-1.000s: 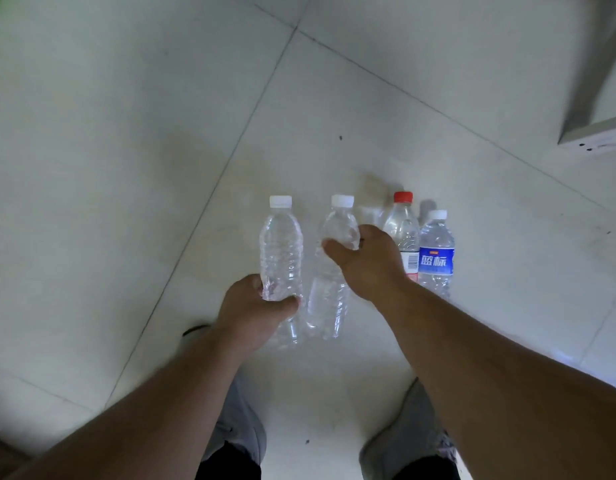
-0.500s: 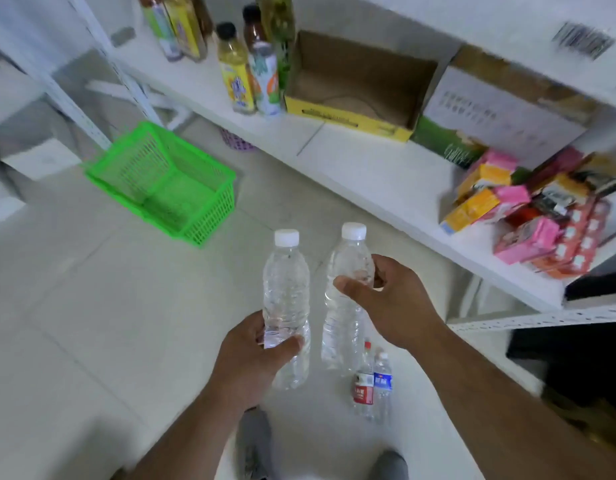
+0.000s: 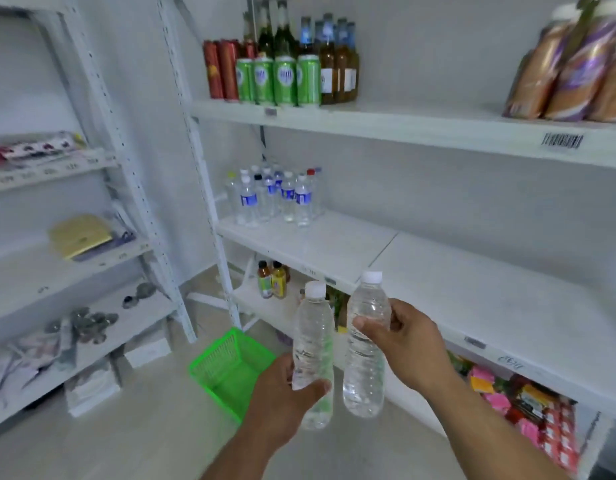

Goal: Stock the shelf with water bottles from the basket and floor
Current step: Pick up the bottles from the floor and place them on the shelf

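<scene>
Two bottles, upright and side by side, sit low in the centre of the frame: the left bottle (image 3: 313, 344) in the left hand (image 3: 282, 393), the right bottle (image 3: 365, 344) in the right hand (image 3: 408, 344). Behind them runs the middle shelf (image 3: 455, 292), with a bottle cluster (image 3: 275, 197) at its left end. On the top shelf (image 3: 420, 128), cans (image 3: 275, 79) stand upper centre and bags (image 3: 573, 64) upper right. The basket (image 3: 230, 368) lies on the floor (image 3: 126, 427), left of the hands.

Both arms were bare right up to the bottom edge of the shot, no sleeves showing at all. The left hand (image 3: 282, 389) and right hand (image 3: 408, 344) had no gloves, rings, or watch either, just plain bare hands.
</scene>
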The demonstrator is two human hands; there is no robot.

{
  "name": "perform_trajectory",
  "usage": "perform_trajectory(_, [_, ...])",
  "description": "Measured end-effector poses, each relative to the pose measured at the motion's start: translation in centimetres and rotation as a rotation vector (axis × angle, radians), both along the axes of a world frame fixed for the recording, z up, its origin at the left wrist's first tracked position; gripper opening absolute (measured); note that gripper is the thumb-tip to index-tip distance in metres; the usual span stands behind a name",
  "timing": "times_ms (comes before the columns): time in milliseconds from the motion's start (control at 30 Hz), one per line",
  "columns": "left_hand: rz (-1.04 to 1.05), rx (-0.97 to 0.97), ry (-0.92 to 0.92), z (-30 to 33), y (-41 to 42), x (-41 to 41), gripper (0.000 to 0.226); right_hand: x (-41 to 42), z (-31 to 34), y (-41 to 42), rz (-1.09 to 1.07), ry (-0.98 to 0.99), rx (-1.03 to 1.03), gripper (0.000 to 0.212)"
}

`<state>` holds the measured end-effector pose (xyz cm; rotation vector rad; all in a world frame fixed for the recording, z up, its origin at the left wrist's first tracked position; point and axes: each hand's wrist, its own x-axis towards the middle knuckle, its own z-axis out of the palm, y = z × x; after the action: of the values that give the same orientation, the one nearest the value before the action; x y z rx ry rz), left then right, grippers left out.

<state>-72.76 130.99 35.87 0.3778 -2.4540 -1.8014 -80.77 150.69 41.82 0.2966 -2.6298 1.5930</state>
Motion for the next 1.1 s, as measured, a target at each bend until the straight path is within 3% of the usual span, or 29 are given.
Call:
perform_trajectory(267, [-0.006, -0.037, 0.104, 4.0, -6.9, -0.4, 0.027, -0.2, 4.7, -7.0, -0.022, 0.078, -0.048, 0.021])
perform_trajectory(500, [0.068, -0.025, 0.099, 4.1, -11.4, -4.0, 0.023, -3.9, 4.9, -12.4, -0.018, 0.072, -0.045, 0.018])
perform_trajectory(833, [0.069, -0.04, 0.05, 2.6, -18.8, -18.0, 0.029, -17.0, 2.0, -19.1, -0.048, 0.057, -0.078, 0.019])
perform_trajectory(1100, [0.049, -0.034, 0.04, 3.3, -23.9, -29.1, 0.03, -27.7, 4.0, -24.1, -0.081, 0.057, -0.06, 0.021])
